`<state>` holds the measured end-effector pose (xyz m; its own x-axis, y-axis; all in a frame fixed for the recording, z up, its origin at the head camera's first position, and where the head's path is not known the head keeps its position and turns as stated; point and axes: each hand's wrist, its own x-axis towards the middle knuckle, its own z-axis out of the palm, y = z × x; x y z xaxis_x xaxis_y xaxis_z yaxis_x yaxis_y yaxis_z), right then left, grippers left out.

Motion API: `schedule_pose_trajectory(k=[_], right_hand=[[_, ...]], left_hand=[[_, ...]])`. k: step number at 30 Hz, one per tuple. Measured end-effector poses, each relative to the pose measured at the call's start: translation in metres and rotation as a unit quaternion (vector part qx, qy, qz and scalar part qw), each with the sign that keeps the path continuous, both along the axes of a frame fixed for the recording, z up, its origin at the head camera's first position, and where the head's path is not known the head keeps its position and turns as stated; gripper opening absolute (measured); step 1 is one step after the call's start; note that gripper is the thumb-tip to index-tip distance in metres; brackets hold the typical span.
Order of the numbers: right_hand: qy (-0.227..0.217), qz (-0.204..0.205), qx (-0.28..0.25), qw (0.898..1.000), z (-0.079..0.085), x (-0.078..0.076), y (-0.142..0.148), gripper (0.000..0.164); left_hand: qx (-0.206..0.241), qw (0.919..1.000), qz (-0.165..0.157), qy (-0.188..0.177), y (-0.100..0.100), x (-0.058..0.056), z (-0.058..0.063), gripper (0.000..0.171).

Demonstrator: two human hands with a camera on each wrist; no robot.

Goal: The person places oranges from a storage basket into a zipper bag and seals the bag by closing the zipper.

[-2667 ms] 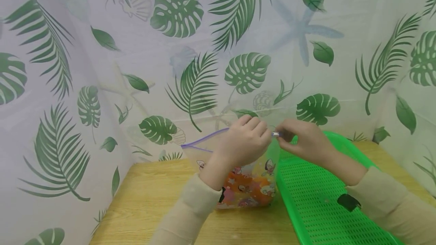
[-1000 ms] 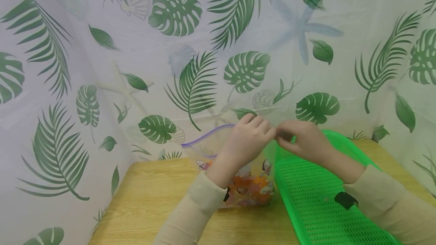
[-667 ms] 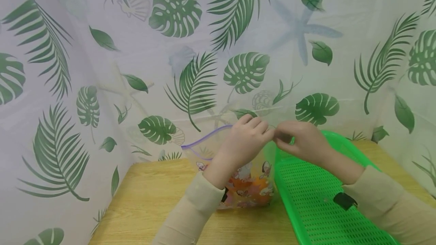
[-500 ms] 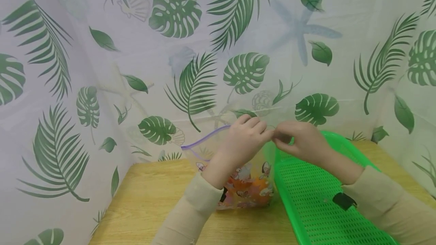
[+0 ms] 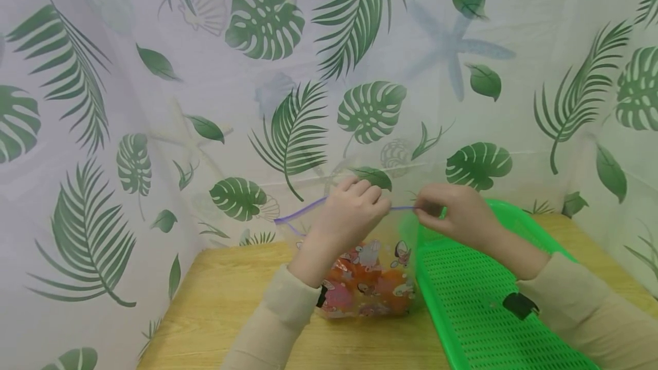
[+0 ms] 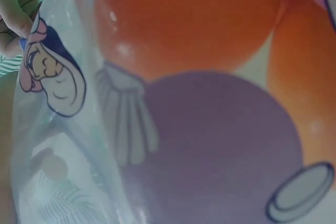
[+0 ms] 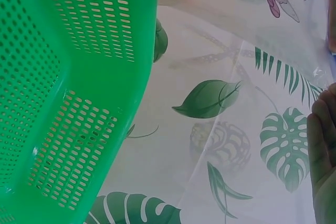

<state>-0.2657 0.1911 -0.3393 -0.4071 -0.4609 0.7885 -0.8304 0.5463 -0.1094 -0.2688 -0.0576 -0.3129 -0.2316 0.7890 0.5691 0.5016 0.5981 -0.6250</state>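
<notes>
A clear zip bag point(image 5: 403, 287) with cartoon prints and a purple zip strip point(image 5: 401, 208) stands upright on the table. Round orange things point(image 6: 189, 24) fill its lower part; through the printed plastic I cannot tell their kind. My left hand point(image 5: 349, 213) pinches the bag's top edge near the middle, its fingertips hidden behind the hand. At the bag's right top corner my right hand point(image 5: 454, 213) pinches the strip's end between thumb and fingers. Between the hands the strip runs straight, edges together; left of my left hand the mouth gapes.
A green perforated plastic basket point(image 5: 429, 307) stands right of the bag, beneath my right forearm. The wood-grain table point(image 5: 226, 296) lies under both. Behind rises a white sheet point(image 5: 319, 147) printed with leaves and shells.
My left hand has slid leftward along the bag's top, away from the right hand, baring a straight length of purple strip. The right hand has stayed at the corner.
</notes>
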Motion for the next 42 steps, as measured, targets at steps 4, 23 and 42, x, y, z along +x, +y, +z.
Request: schedule_pose_trajectory(k=[4,23,42], right_hand=[[0.005,0.001,-0.002,1.0,-0.001,0.0,0.001,0.029],[0.003,0.0,-0.007,1.0,0.0,0.003,0.0,0.028],[0.005,-0.001,-0.015,1.0,-0.004,0.0,0.005,0.028]], left_hand=[[-0.005,0.9998,-0.005,0.016,-0.005,0.0,0.0,0.016],[0.005,0.9985,-0.027,0.047,-0.039,-0.002,-0.009,0.012],[-0.009,0.9988,-0.009,0.048,-0.071,0.0,-0.01,0.011]])
